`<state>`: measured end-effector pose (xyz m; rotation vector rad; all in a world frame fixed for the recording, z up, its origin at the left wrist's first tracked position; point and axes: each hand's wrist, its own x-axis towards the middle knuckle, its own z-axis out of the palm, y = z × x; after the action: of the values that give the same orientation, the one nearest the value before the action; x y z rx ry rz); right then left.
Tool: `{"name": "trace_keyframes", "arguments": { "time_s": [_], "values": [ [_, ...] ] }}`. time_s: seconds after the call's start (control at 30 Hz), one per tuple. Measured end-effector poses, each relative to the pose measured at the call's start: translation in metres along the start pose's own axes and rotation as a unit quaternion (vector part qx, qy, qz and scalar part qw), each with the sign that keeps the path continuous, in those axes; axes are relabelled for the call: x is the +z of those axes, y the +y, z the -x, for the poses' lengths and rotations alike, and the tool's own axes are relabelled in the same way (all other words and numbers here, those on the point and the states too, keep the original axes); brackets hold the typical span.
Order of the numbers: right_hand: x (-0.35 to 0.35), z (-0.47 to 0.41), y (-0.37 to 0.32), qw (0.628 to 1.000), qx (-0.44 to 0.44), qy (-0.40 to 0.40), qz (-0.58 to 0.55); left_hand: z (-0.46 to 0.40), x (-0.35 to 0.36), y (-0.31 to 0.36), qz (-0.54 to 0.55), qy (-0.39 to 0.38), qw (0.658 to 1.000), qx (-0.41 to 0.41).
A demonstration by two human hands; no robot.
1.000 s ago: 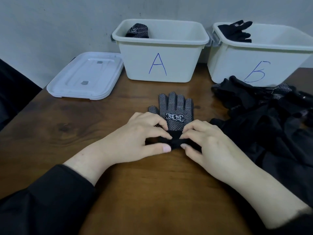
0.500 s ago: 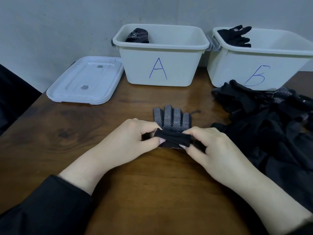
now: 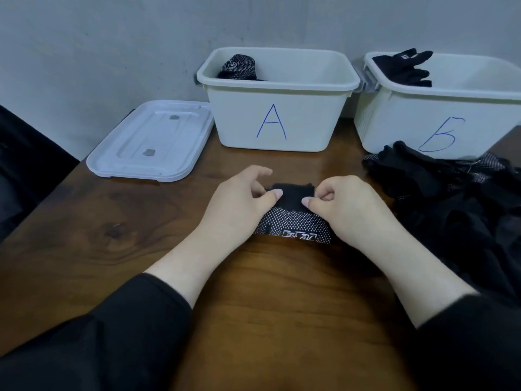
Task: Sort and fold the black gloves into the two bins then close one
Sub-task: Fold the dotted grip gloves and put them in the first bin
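On a dark wooden surface [image 3: 84, 249] before bin A [image 3: 277, 119], our left hand [image 3: 239, 204] and right hand [image 3: 349, 207] pinch a dotted glove [image 3: 293, 218], half folded. Unsorted gloves [image 3: 439, 193] lie right of it, the lid [image 3: 152, 139] left of the bin.

I log: folded glove [image 3: 293, 221], black with white dots and a white logo; bin A [image 3: 277, 119] and bin B [image 3: 400, 122], white with blue letters; lid [image 3: 152, 142], pale white; table [image 3: 84, 235], dark brown woodgrain; glove pile [image 3: 439, 187], black.
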<state>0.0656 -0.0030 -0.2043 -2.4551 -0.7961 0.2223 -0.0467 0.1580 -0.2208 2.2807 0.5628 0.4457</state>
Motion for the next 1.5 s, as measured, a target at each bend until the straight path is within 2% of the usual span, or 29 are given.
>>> {"name": "trace_keyframes", "arguments": {
  "time_s": [0.07, 0.13, 0.2, 0.23, 0.27, 0.33, 0.43, 0.5, 0.6, 0.7, 0.8, 0.97, 1.1, 1.23, 1.3, 1.37, 1.43, 1.5],
  "values": [
    [0.009, -0.001, 0.004, 0.998, -0.004, 0.02, 0.059, 0.003, -0.002, -0.004, -0.068, -0.007, 0.996, 0.056],
    [0.013, 0.002, 0.008, 0.992, -0.044, 0.08, 0.09, 0.008, -0.007, -0.008, -0.123, -0.055, 0.981, 0.138],
    [0.009, 0.004, 0.008, 0.976, -0.143, 0.137, 0.088, 0.011, -0.01, -0.012, -0.188, -0.107, 0.961, 0.174],
    [0.006, 0.005, 0.008, 0.967, -0.201, 0.139, 0.074, 0.011, -0.01, -0.014, -0.207, -0.12, 0.954, 0.178],
    [0.003, 0.007, 0.009, 0.958, -0.252, 0.12, 0.065, 0.011, -0.009, -0.016, -0.22, -0.125, 0.95, 0.183],
    [0.002, 0.014, 0.013, 0.953, -0.29, 0.014, 0.086, 0.012, -0.006, -0.017, -0.244, -0.127, 0.942, 0.193],
    [0.003, 0.024, 0.022, 0.945, -0.247, -0.149, 0.152, 0.016, -0.008, -0.018, -0.296, -0.133, 0.925, 0.197],
    [-0.001, 0.022, 0.027, 0.941, -0.244, -0.185, 0.143, 0.018, -0.013, -0.019, -0.303, -0.134, 0.922, 0.203],
    [-0.004, 0.017, 0.029, 0.954, -0.241, -0.158, 0.079, 0.016, -0.019, -0.022, -0.251, -0.164, 0.927, 0.224],
    [-0.001, 0.016, 0.03, 0.961, -0.256, -0.096, 0.049, 0.012, -0.023, -0.027, -0.213, -0.219, 0.931, 0.201],
    [-0.001, 0.017, 0.027, 0.965, -0.25, -0.068, 0.048, 0.008, -0.024, -0.029, -0.199, -0.201, 0.935, 0.213],
    [-0.009, 0.023, 0.023, 0.973, -0.216, -0.078, 0.004, 0.01, -0.025, -0.025, -0.13, -0.138, 0.955, 0.229],
    [-0.008, 0.02, 0.018, 0.98, -0.187, -0.05, -0.053, 0.013, -0.026, -0.016, -0.017, -0.12, 0.987, 0.101],
    [0.005, 0.006, 0.015, 0.984, -0.149, 0.032, -0.087, 0.002, -0.008, -0.012, 0.094, -0.055, 0.993, 0.035],
    [0.012, 0.0, 0.016, 0.983, -0.17, 0.056, -0.039, -0.003, -0.001, -0.015, 0.069, -0.016, 0.997, 0.033],
    [0.016, -0.006, 0.018, 0.977, -0.202, 0.067, -0.003, -0.005, 0.002, -0.019, 0.008, 0.012, 0.997, 0.07],
    [0.017, -0.01, 0.019, 0.976, -0.212, 0.053, 0.013, -0.007, 0.001, -0.022, -0.056, 0.005, 0.991, 0.12],
    [0.015, -0.011, 0.019, 0.979, -0.202, 0.025, 0.006, -0.008, -0.002, -0.024, -0.116, -0.029, 0.984, 0.133]
  ]
}}
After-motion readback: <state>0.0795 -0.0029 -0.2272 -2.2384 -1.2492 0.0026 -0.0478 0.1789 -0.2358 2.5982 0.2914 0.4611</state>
